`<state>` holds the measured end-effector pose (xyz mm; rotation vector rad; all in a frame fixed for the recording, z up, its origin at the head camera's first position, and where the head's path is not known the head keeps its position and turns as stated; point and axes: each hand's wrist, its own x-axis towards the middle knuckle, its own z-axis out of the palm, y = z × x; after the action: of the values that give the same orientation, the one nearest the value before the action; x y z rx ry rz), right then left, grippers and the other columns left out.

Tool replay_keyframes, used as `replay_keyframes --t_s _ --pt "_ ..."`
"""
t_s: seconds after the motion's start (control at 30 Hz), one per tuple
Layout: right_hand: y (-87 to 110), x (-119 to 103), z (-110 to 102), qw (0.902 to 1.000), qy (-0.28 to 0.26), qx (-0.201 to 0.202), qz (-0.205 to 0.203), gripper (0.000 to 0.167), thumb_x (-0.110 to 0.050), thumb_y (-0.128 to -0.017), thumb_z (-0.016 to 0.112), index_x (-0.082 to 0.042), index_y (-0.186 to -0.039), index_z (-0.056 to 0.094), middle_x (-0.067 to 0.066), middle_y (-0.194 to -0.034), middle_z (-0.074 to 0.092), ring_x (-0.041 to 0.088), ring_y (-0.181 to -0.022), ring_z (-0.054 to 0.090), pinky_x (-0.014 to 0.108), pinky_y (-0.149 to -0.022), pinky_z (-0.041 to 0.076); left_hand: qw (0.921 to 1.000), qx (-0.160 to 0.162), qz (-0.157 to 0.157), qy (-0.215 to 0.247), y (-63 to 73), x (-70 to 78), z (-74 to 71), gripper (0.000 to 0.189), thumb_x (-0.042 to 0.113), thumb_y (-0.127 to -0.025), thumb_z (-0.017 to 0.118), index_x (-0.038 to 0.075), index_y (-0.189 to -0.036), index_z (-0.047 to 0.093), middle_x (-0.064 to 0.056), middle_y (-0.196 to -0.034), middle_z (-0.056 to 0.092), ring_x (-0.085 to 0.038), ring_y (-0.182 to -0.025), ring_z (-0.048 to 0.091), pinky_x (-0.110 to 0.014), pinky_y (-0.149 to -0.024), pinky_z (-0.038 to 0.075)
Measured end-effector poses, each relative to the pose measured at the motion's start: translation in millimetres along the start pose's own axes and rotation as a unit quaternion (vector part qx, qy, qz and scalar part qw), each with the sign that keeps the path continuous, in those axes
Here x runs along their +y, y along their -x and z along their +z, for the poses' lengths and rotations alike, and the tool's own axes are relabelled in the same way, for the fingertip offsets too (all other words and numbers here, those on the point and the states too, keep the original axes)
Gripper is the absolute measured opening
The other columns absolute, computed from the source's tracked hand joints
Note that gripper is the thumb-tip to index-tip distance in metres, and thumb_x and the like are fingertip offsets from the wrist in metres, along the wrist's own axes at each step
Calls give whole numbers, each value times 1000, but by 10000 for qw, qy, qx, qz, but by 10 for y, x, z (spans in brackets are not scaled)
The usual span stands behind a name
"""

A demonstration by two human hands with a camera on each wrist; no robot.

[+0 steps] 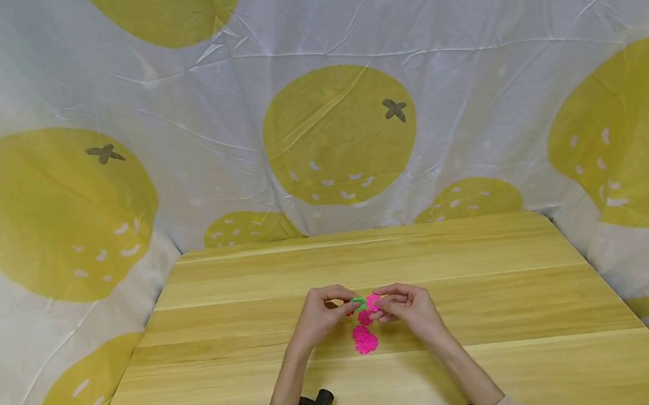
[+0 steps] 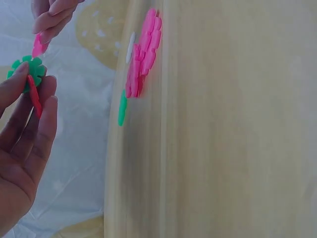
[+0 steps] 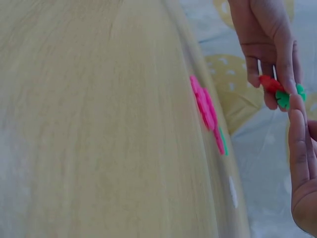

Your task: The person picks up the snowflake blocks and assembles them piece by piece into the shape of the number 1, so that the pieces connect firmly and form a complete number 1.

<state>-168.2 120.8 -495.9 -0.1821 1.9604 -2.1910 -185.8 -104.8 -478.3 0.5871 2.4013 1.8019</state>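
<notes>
My left hand (image 1: 321, 316) pinches a green snowflake disc (image 2: 35, 67) between thumb and fingers. A red snowflake disc (image 2: 34, 95) stands at an angle against the green one, slotted into it as far as I can tell. Facing it, my right hand (image 1: 415, 310) pinches a pink snowflake disc (image 1: 373, 302) by its edge. The pink disc is right beside the green one in the head view; whether they touch cannot be told. Below the hands, several pink snowflake discs (image 1: 365, 342) lie on the wooden table (image 1: 226, 337), some overlapping.
Near the pink discs lies another green piece (image 2: 122, 108), seen edge-on. A small white patch (image 3: 233, 192) shows by the table edge, its kind unclear. Black wrist mounts (image 1: 319, 404) sit at both forearms. A lemon-print curtain (image 1: 454, 103) hangs behind and beside the table.
</notes>
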Motion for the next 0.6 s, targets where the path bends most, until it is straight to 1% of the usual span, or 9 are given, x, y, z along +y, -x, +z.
replay_keyframes --t_s 0.1,0.27,0.47,0.6 --pt "2 -5 3 10000 0 -5 14 33 -5 -97 70 13 -125 65 10 -94 79 16 -78 78 45 -79 63 10000 19 68 -33 -3 -2 10 5 9 -90 79 6 -93 83 -13 -96 78 -12 -78 68 -45 -70 63" --pt "17 -19 3 9998 -83 -142 -54 34 -5 -98 69 15 -125 64 11 -94 80 16 -78 79 46 -80 63 9998 13 181 106 -7 -6 29 7 5 -90 79 1 -94 83 -19 -96 77 -14 -81 68 -40 -71 63" --pt "28 -42 12 9997 -124 -133 -189 34 -5 -98 70 16 -123 65 9 -93 80 15 -77 78 47 -79 62 9992 89 300 234 -5 -1 44 7 3 -90 78 -1 -94 83 -21 -96 76 -11 -83 67 -28 -73 60" --pt "30 -60 23 9994 -42 -72 -335 32 -4 -97 70 16 -122 66 12 -95 80 14 -76 78 45 -77 64 9981 132 468 382 -4 -14 50 8 2 -89 78 -2 -95 82 -22 -97 75 -9 -86 67 -22 -75 59"
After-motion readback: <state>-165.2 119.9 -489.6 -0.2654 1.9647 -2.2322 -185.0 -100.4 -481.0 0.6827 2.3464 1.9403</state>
